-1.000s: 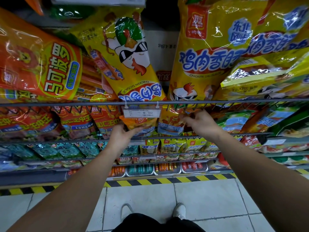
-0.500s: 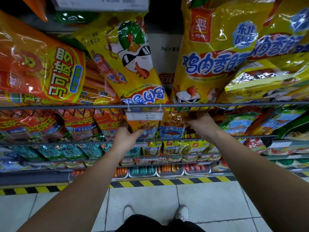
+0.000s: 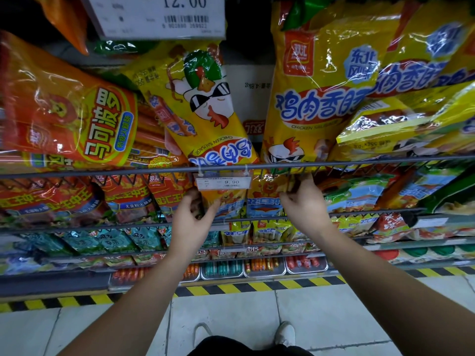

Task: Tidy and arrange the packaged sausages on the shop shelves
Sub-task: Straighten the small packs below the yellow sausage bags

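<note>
We find the left hand [image 3: 191,219] pinching the orange pack [image 3: 226,201] just under the price tag [image 3: 223,182]. The right hand [image 3: 304,206] is curled on the right edge of the next pack [image 3: 264,199]. Both packs stand side by side beneath the rail [image 3: 102,173].

Left hand [image 3: 191,219]: just below-left of price tag [image 3: 223,182], fingers curled, thumb pinching lion pack [image 3: 226,201] | Right hand [image 3: 303,206]: below-right of tag, fingers curled on edge of second lion pack [image 3: 268,195] | Forearms: bare, extended up, converging toward tag.
</note>
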The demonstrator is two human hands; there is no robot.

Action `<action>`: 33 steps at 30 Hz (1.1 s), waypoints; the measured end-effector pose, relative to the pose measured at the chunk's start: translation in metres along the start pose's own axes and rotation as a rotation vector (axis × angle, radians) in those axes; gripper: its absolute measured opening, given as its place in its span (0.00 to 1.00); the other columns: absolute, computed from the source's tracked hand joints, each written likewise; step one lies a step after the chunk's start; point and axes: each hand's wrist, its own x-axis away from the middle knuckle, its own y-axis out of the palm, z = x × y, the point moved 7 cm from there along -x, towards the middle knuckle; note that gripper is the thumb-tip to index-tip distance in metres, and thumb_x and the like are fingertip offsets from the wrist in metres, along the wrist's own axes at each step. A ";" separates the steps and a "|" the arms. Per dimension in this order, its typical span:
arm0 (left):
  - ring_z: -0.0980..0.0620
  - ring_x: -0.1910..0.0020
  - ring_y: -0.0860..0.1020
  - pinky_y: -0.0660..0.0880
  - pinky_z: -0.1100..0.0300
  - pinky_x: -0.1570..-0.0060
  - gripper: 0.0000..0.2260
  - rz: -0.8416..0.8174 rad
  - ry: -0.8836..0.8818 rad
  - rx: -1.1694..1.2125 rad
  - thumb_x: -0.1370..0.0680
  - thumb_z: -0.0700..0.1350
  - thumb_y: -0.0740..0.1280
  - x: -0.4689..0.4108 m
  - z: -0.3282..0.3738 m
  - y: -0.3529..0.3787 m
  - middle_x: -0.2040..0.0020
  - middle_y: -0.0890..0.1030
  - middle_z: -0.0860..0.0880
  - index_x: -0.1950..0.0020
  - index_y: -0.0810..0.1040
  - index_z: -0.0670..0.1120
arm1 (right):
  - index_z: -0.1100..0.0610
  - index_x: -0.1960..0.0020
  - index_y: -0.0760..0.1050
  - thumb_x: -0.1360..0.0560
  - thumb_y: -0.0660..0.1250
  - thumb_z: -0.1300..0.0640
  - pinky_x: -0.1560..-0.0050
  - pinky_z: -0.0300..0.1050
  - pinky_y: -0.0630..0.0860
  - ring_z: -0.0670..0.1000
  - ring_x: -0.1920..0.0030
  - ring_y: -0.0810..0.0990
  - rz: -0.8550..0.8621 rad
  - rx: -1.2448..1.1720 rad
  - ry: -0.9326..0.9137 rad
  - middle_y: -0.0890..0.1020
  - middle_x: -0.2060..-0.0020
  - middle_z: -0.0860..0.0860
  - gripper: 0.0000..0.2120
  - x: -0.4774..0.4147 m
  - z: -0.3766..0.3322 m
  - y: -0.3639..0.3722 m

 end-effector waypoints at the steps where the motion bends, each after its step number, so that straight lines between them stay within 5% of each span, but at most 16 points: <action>1: 0.61 0.51 0.77 0.74 0.63 0.50 0.13 0.020 0.010 -0.013 0.24 0.50 0.72 0.004 0.000 -0.003 0.50 0.79 0.55 0.43 0.74 0.50 | 0.60 0.41 0.65 0.22 0.66 0.58 0.53 0.59 0.80 0.59 0.54 0.80 0.023 -0.015 -0.051 0.78 0.52 0.58 0.14 0.008 0.001 0.000; 6: 0.57 0.46 0.76 0.75 0.55 0.44 0.17 0.011 0.025 -0.116 0.23 0.47 0.71 0.024 -0.011 -0.001 0.45 0.77 0.55 0.35 0.73 0.51 | 0.59 0.29 0.67 0.22 0.65 0.63 0.53 0.23 0.70 0.45 0.48 0.76 0.063 -0.031 -0.200 0.71 0.41 0.49 0.21 0.047 0.000 -0.011; 11: 0.57 0.44 0.75 0.72 0.57 0.46 0.17 -0.132 0.084 -0.162 0.22 0.47 0.71 0.043 -0.007 0.027 0.45 0.76 0.56 0.34 0.73 0.49 | 0.58 0.37 0.73 0.24 0.68 0.65 0.54 0.42 0.72 0.48 0.51 0.76 0.154 0.065 -0.319 0.74 0.44 0.46 0.16 0.070 0.010 -0.027; 15: 0.58 0.43 0.74 0.71 0.60 0.42 0.18 -0.247 0.176 -0.227 0.22 0.48 0.71 0.050 0.016 0.054 0.42 0.74 0.57 0.34 0.73 0.50 | 0.59 0.39 0.74 0.25 0.68 0.66 0.53 0.47 0.77 0.49 0.51 0.76 0.244 0.055 -0.286 0.72 0.47 0.44 0.15 0.077 0.031 -0.043; 19: 0.59 0.39 0.72 0.70 0.60 0.36 0.20 -0.324 0.253 -0.265 0.22 0.48 0.70 0.052 0.037 0.080 0.38 0.73 0.57 0.32 0.72 0.51 | 0.59 0.34 0.71 0.23 0.67 0.64 0.53 0.37 0.73 0.51 0.45 0.76 0.308 0.014 -0.115 0.73 0.45 0.49 0.18 0.077 0.059 -0.063; 21: 0.58 0.36 0.72 0.70 0.59 0.34 0.22 -0.358 0.266 -0.278 0.22 0.49 0.70 0.051 0.045 0.093 0.34 0.73 0.56 0.29 0.70 0.51 | 0.59 0.31 0.67 0.22 0.67 0.61 0.53 0.40 0.72 0.50 0.45 0.75 0.312 -0.021 -0.015 0.74 0.43 0.51 0.22 0.074 0.074 -0.072; 25: 0.54 0.30 0.69 0.69 0.54 0.31 0.28 -0.414 0.268 -0.307 0.23 0.50 0.71 0.047 0.060 0.124 0.28 0.69 0.54 0.25 0.66 0.51 | 0.57 0.26 0.62 0.22 0.68 0.58 0.45 0.54 0.77 0.50 0.46 0.75 0.268 -0.075 0.109 0.72 0.34 0.53 0.27 0.062 0.092 -0.085; 28: 0.52 0.27 0.67 0.66 0.57 0.29 0.32 -0.435 0.242 -0.324 0.23 0.51 0.71 0.045 0.070 0.148 0.25 0.66 0.52 0.23 0.62 0.50 | 0.56 0.24 0.59 0.21 0.68 0.56 0.37 0.55 0.74 0.54 0.35 0.74 0.181 -0.067 0.123 0.71 0.31 0.53 0.29 0.051 0.099 -0.089; 33: 0.50 0.29 0.68 0.66 0.61 0.34 0.34 -0.387 0.259 -0.355 0.24 0.53 0.72 0.038 0.092 0.182 0.26 0.68 0.51 0.22 0.61 0.50 | 0.54 0.23 0.57 0.21 0.67 0.53 0.41 0.48 0.72 0.55 0.32 0.71 0.002 0.005 0.093 0.71 0.30 0.53 0.31 0.034 0.102 -0.082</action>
